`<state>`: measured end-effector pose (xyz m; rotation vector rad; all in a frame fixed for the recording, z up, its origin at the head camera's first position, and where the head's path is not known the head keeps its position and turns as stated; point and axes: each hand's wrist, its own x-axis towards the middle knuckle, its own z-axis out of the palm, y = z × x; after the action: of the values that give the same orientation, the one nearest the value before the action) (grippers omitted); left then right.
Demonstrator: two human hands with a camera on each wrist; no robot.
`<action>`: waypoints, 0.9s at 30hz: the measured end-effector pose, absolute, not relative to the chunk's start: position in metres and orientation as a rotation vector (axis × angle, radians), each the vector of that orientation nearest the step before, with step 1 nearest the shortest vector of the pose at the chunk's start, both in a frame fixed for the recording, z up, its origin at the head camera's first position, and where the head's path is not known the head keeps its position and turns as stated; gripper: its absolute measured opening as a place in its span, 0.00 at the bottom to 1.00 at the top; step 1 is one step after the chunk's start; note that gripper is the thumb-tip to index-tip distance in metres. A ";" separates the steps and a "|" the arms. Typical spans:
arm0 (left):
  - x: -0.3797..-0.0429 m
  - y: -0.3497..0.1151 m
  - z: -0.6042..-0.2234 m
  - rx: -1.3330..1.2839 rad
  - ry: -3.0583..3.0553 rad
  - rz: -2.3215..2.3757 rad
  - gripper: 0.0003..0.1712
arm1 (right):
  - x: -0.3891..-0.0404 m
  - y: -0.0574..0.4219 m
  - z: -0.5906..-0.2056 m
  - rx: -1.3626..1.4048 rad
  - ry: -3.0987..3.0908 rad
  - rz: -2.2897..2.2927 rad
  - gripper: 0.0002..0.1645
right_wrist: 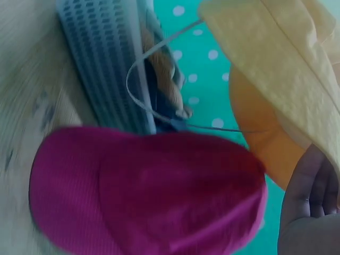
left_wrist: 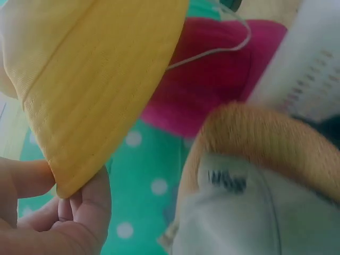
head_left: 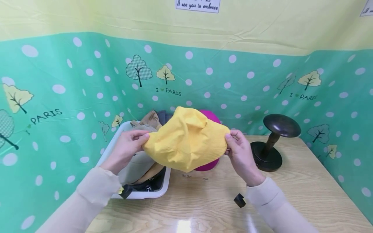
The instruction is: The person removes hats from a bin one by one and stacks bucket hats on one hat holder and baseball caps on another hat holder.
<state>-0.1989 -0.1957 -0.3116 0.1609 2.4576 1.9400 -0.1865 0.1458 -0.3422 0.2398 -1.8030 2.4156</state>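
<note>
yel hat (head_left: 187,142) btwn l/r hands (head_left: 126,147) (head_left: 241,153)

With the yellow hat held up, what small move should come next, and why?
Perhaps pull the yellow hat gently outward to smooth it: the left hand and right hand pinch opposite edges, but it looks creased between them.

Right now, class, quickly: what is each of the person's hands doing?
Left hand: holding, pinching one end of the yellow hat's brim.
Right hand: holding, pinching the opposite end of the same brim.
</note>
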 end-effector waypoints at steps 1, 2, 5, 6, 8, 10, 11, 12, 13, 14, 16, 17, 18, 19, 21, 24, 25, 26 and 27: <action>-0.201 -0.189 -0.312 0.171 2.463 1.922 0.19 | -0.186 0.152 -0.342 0.237 -1.819 2.399 0.10; -0.203 -0.183 -0.312 0.182 2.461 1.912 0.18 | -0.186 0.157 -0.342 0.231 -1.827 2.389 0.11; -0.208 -0.162 -0.313 0.197 2.454 1.897 0.17 | -0.185 0.173 -0.343 0.204 -1.826 2.371 0.12; -0.209 -0.155 -0.312 0.202 2.448 1.899 0.17 | -0.185 0.178 -0.343 0.196 -1.823 2.364 0.12; -0.210 -0.141 -0.311 0.225 2.407 1.932 0.17 | -0.185 0.188 -0.342 0.181 -1.796 2.361 0.12; -0.211 -0.128 -0.309 0.249 2.365 1.981 0.17 | -0.185 0.198 -0.341 0.176 -1.759 2.356 0.12; -0.211 -0.121 -0.307 0.260 2.348 2.006 0.17 | -0.185 0.203 -0.339 0.178 -1.725 2.364 0.12; -0.211 -0.116 -0.306 0.273 2.330 2.039 0.17 | -0.184 0.208 -0.338 0.178 -1.692 2.372 0.11; -0.211 -0.110 -0.304 0.282 2.311 2.068 0.16 | -0.184 0.212 -0.337 0.182 -1.655 2.382 0.11; -0.212 -0.104 -0.302 0.289 2.304 2.092 0.16 | -0.184 0.217 -0.336 0.187 -1.627 2.386 0.10; -0.213 -0.093 -0.298 0.293 2.292 2.129 0.16 | -0.184 0.227 -0.333 0.190 -1.572 2.390 0.09; -0.214 -0.088 -0.297 0.294 2.278 2.149 0.16 | -0.184 0.232 -0.332 0.193 -1.558 2.384 0.10; -0.215 -0.082 -0.295 0.288 2.258 2.166 0.17 | -0.184 0.237 -0.331 0.192 -1.553 2.372 0.10; -0.216 -0.076 -0.294 0.287 2.257 2.172 0.17 | -0.183 0.242 -0.330 0.185 -1.544 2.364 0.10; -0.219 -0.063 -0.292 0.297 2.259 2.176 0.16 | -0.183 0.253 -0.328 0.160 -1.540 2.342 0.11; -0.225 -0.043 -0.289 0.328 2.293 2.169 0.15 | -0.184 0.268 -0.325 0.103 -1.517 2.334 0.12; -0.227 -0.036 -0.289 0.347 2.310 2.167 0.15 | -0.184 0.272 -0.323 0.075 -1.498 2.338 0.13; -0.229 -0.030 -0.288 0.362 2.318 2.167 0.14 | -0.185 0.278 -0.322 0.050 -1.495 2.333 0.13; -0.231 -0.023 -0.287 0.373 2.320 2.172 0.14 | -0.186 0.284 -0.321 0.023 -1.486 2.330 0.13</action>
<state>-0.2308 -0.0230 -0.2870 0.3727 2.3201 2.1723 -0.1859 0.2836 -0.3208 0.0230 -1.4861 2.3301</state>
